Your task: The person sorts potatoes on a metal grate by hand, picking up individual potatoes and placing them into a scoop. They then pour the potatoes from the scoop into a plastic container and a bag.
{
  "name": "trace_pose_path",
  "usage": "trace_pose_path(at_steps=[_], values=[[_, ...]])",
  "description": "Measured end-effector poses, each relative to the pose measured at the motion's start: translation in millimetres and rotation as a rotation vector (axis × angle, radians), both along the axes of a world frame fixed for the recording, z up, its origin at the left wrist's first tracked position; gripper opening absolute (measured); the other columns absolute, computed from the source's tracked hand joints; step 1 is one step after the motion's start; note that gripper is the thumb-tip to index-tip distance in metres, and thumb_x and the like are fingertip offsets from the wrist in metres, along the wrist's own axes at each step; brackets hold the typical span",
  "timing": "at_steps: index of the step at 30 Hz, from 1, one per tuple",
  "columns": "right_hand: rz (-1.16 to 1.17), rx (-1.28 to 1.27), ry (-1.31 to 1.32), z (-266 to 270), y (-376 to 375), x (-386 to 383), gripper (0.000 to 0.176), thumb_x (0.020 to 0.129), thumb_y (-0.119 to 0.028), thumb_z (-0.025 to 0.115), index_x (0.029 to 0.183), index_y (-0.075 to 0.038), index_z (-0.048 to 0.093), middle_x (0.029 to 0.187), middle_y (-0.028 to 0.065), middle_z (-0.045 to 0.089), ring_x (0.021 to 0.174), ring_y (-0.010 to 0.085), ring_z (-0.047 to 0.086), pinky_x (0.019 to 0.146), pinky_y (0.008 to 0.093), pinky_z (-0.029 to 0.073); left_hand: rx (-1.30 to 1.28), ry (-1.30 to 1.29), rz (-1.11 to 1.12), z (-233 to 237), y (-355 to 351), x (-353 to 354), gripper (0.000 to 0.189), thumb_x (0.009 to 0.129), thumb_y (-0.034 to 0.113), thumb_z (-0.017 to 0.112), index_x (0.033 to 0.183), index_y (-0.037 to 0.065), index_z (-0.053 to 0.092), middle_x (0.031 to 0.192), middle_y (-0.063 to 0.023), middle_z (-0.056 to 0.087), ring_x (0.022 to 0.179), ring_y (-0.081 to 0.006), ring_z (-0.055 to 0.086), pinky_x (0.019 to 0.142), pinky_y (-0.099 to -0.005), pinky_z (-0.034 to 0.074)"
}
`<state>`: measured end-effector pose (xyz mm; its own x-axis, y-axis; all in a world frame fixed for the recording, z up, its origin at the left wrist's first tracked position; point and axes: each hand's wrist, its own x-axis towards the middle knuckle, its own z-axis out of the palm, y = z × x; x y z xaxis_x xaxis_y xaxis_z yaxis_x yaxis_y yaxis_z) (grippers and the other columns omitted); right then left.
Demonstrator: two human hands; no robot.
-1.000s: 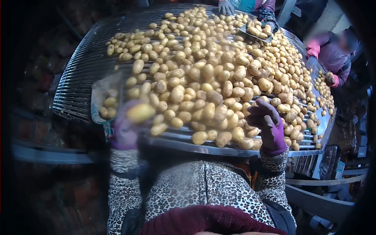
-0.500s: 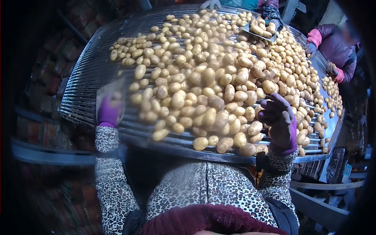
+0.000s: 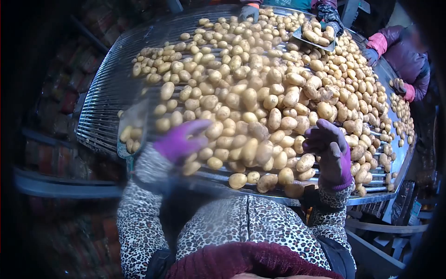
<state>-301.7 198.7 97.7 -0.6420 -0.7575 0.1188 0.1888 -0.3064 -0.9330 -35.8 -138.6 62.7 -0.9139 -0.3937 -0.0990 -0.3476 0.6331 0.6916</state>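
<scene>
Swinging left hand (image 3: 180, 140) from scoop (image 3: 136, 113) toward potatoes (image 3: 214, 130) just right of its parted fingers (image 3: 199, 124), visibly gripping nothing. Cupping right hand (image 3: 333, 156) half-open, seemingly empty

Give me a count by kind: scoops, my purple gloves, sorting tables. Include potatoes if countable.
Scoops: 2 (left scoop, far scoop)
Purple gloves: 2 (left glove, right glove)
Sorting table: 1
Total: 5
Potatoes left out: too many, overlapping and partly blurred.
</scene>
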Motion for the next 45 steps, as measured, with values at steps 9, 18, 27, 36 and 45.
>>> trace_pose_path(at_steps=[9, 18, 27, 36, 45], values=[[-0.051, 0.026, -0.021, -4, 2, -4, 0.072, 0.083, -0.051, 0.065, 0.128, 0.003, 0.049, 0.107, 0.0184, 0.063, 0.089, 0.0262, 0.065, 0.080, 0.0372, 0.054, -0.692, -0.557, 0.175, -12, -191, 34, 0.048, 0.074, 0.022, 0.070, 0.119, 0.008, 0.059, 0.114, -0.0180, 0.063, 0.106, -0.0326, 0.060, 0.094, -0.0387, 0.047], [-0.121, 0.003, -0.025, -4, 4, -3, 0.072, 0.083, -0.049, 0.066, 0.128, 0.003, 0.048, 0.108, 0.0181, 0.063, 0.092, 0.0260, 0.064, 0.081, 0.0375, 0.054, -0.616, -0.678, 0.314, 20, -130, -18, 0.049, 0.066, 0.032, 0.077, 0.107, 0.009, 0.062, 0.105, -0.0185, 0.065, 0.099, -0.0352, 0.062, 0.087, -0.0430, 0.049], [-0.077, -0.127, 0.063, -4, 15, -3, 0.065, 0.086, -0.040, 0.064, 0.128, 0.007, 0.046, 0.109, 0.0217, 0.063, 0.097, 0.0278, 0.064, 0.083, 0.0374, 0.053, -0.694, -0.687, 0.562, 82, -148, 113, 0.058, 0.068, 0.028, 0.076, 0.121, 0.015, 0.056, 0.109, -0.0180, 0.064, 0.101, -0.0341, 0.062, 0.087, -0.0433, 0.049], [-0.140, -0.342, 0.225, 20, 40, -8, 0.071, 0.085, -0.044, 0.060, 0.128, 0.010, 0.043, 0.107, 0.0280, 0.061, 0.089, 0.0332, 0.066, 0.076, 0.0414, 0.055, -0.717, -0.244, 0.029, 48, -28, 34, 0.060, 0.073, 0.020, 0.070, 0.130, 0.012, 0.050, 0.127, -0.0162, 0.053, 0.114, -0.0345, 0.054, 0.097, -0.0410, 0.044], [0.073, -0.719, 0.348, 24, 31, -37, 0.061, 0.087, -0.044, 0.057, 0.128, 0.001, 0.050, 0.099, 0.0257, 0.064, 0.075, 0.0295, 0.062, 0.066, 0.0395, 0.053, -0.862, -0.142, -0.391, 18, 27, -65, 0.052, 0.080, 0.034, 0.063, 0.129, 0.019, 0.054, 0.140, -0.0128, 0.041, 0.127, -0.0326, 0.040, 0.106, -0.0492, 0.029]])
